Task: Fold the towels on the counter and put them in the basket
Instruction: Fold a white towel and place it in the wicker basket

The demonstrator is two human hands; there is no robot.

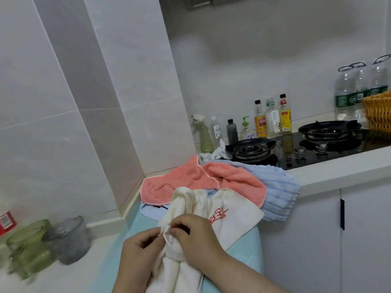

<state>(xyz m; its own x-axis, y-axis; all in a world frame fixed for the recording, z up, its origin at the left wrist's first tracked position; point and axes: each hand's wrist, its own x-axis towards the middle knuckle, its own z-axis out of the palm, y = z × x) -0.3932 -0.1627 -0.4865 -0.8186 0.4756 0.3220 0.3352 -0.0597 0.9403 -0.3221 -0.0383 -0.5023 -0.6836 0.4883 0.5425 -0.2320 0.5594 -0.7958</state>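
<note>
Both hands work on the white towel, which lies bunched at the near front edge of the counter, its red printed characters facing up. The left hand and the right hand meet at one gathered hem, and each pinches the cloth narrowly between thumb and curled fingers. This looks like a search for a corner or edge, so that the towel can be shaken flat before the first fold. The rest of the towel hangs down toward the person, rumpled and unfolded. It rests on a teal cloth draped over the counter's front edge. Just behind, toward the wall corner, a pink towel lies crumpled, overlapping a ribbed blue towel that spills over the front edge. Neither is folded, so the task seems to be at its start. The basket shows only partly at the far right end of the counter, well apart from the pile, with the black gas hob between them. Carrying a folded towel there means passing over the burners. Along the back edge stand sauce bottles, a spray bottle and large water bottles, and crumpled paper lies near the pink towel. Blurred glass jars sit at the left. The heaped towels leave little flat room for folding.
</note>
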